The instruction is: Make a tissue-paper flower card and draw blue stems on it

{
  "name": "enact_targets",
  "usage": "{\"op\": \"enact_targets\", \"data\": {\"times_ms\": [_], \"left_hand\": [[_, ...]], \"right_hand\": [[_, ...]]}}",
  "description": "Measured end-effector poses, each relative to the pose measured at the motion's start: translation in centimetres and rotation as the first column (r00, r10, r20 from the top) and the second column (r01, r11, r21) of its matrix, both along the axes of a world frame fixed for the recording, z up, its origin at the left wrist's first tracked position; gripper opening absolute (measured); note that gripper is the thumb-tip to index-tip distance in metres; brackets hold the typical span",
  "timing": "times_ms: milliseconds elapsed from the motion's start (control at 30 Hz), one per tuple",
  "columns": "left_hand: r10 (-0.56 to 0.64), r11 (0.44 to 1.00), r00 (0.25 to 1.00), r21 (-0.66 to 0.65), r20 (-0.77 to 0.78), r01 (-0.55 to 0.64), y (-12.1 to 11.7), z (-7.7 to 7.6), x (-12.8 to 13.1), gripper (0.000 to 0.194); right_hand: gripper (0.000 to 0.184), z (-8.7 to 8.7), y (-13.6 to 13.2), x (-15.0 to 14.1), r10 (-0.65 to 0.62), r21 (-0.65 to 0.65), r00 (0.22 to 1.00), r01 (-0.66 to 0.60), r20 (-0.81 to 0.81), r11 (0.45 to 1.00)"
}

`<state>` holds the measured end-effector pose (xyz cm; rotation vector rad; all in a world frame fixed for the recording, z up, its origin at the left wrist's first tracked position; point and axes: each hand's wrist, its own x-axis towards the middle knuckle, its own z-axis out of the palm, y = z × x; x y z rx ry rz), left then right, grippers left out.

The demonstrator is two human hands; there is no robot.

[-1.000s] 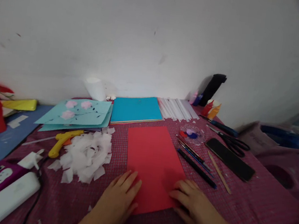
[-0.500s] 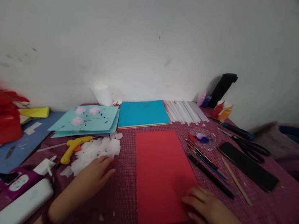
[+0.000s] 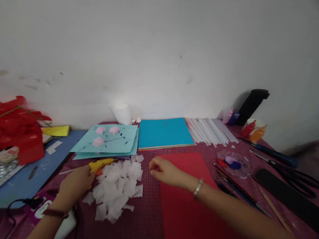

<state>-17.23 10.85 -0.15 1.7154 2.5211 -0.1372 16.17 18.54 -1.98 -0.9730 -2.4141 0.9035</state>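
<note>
My left hand (image 3: 77,183) is closed round the handle of a yellow glue gun (image 3: 101,164), whose front part sticks out past my fingers. Right beside it lies a loose heap of small white paper pieces (image 3: 119,188). My right hand (image 3: 167,171) hovers over the top left corner of a red sheet of paper (image 3: 185,215), fingers curled in, and I see nothing in them. The right forearm crosses above the sheet and hides part of it. Behind the heap rests a light blue folded card (image 3: 107,138) with pink flowers.
Blue paper sheets (image 3: 165,133) and white strips (image 3: 208,131) lie along the wall. To the right are a paint palette (image 3: 233,164), brushes, scissors (image 3: 295,175), a black phone (image 3: 292,198) and paint bottles (image 3: 258,134). At left, red plastic (image 3: 10,124) and a corded purple adapter (image 3: 39,207).
My left hand moved from the paper heap to the glue gun and closed on it. My right hand left the red sheet's lower right and crossed leftward. The view shifted left.
</note>
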Motion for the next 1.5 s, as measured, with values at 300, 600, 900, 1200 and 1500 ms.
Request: {"op": "enact_targets", "data": {"times_ms": [300,600,900,1200,1500], "left_hand": [[-0.049,0.996,0.997,-0.067,0.064,0.053,2.1,-2.3,-1.3,0.016],[-0.079,0.994,0.997,0.075,0.019,0.078,0.4,-0.4,-0.1,0.012],[-0.05,0.921,0.998,0.384,-0.032,0.059,-2.8,4.1,-0.3,0.022],[0.018,0.906,0.991,0.418,0.13,-0.071,-4.3,3.5,-1.7,0.027],[-0.04,0.891,0.98,0.45,0.193,-0.052,-4.3,2.2,-2.3,0.022]], "right_hand": [[0.012,-3.1,3.1,-8.3,-0.029,0.108,0.992,0.016,0.123,0.994],[0.008,-1.5,1.3,-7.3,0.321,0.139,0.936,-0.34,0.145,0.93],[0.035,-0.4,0.8,-12.6,0.288,0.276,0.944,-0.323,0.163,0.905],[0.042,0.0,0.9,-22.1,0.393,0.285,0.77,-0.577,0.503,0.766],[0.036,1.8,-0.3,-15.5,0.482,0.202,0.664,-0.683,0.572,0.702]]}}
